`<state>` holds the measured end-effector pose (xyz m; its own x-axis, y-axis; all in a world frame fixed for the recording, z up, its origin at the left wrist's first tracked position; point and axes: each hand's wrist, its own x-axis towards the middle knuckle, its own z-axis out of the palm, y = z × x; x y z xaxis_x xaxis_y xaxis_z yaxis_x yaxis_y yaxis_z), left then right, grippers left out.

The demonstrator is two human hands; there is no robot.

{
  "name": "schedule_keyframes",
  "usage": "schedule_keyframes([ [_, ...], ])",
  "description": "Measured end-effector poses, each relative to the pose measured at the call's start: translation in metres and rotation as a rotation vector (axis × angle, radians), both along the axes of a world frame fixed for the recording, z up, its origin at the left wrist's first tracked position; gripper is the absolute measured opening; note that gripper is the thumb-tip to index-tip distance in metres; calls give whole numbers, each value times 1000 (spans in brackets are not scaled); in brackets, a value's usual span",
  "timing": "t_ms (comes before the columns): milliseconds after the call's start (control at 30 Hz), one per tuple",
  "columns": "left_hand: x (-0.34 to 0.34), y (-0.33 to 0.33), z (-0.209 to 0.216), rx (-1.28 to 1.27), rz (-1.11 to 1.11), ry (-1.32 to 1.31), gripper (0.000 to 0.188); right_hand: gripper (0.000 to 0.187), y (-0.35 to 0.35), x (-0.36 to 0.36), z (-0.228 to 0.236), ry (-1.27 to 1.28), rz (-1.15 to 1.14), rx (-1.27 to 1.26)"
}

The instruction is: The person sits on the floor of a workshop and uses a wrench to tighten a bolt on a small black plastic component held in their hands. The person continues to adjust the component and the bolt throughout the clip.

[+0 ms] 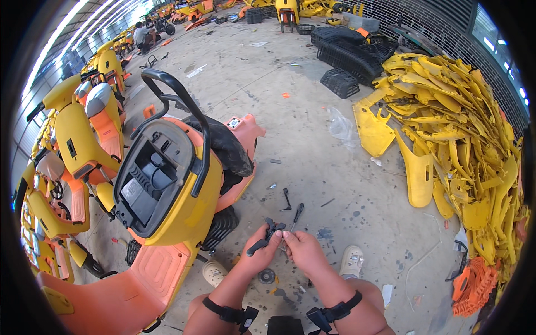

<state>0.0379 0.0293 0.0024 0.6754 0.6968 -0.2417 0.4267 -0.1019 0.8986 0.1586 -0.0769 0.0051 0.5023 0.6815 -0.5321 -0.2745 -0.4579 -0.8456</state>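
Note:
In front of me, low over the floor, my left hand (pixel 262 247) is closed round a small black bracket-like part (pixel 258 246), whose exact kind I cannot make out. My right hand (pixel 305 252) meets it from the right, thumb and fingers pinched together; what they hold is hidden. Just beyond the fingers shows a screwdriver (pixel 299 211) with a dark handle; whether it lies on the floor or is gripped is unclear. Farther off lies a black angled tool (pixel 286 199). A round black disc (pixel 267 276) rests on the floor below my hands.
Close on my left stands a yellow and orange scooter (pixel 192 223) with its seat compartment uncovered. More scooters (pixel 75 139) line the left side. A big heap of yellow panels (pixel 446 123) fills the right, with orange pieces (pixel 474 287) nearby. Black crates (pixel 346 56) and a crouching person (pixel 142 38) are farther back.

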Motion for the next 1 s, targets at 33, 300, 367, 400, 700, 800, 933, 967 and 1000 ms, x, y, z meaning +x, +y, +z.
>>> schedule_keyframes([
  [33, 1, -1, -10, -19, 16, -39, 48, 34, -1, -2, 0, -204, 38, -35],
  [300, 12, -12, -4, -515, 78, -163, 40, 24, -13, -10, 16, -775, 56, 67],
  [367, 11, -10, -3, -721, 80, -154, 39, 19, -18, -9, 8, -1014, 90, 172],
  [400, 12, -9, 0, -743, 65, -116, 39, 18, -21, -8, 8, -1054, 100, 191],
  [700, 13, -14, 9, -870, 104, -74, 41, 26, -33, -8, 14, -930, 138, 124],
  [800, 10, -17, -1, -844, 174, -109, 41, 34, -31, -8, 31, -560, 93, 61],
  [933, 11, -21, -2, -799, 166, -142, 42, 46, -33, -6, 21, -428, 63, 35],
  [967, 11, -21, -2, -797, 159, -164, 42, 50, -34, -5, 19, -412, 73, 9],
  [1000, 11, -22, -5, -783, 159, -158, 43, 52, -34, -3, 20, -326, 95, -20],
])
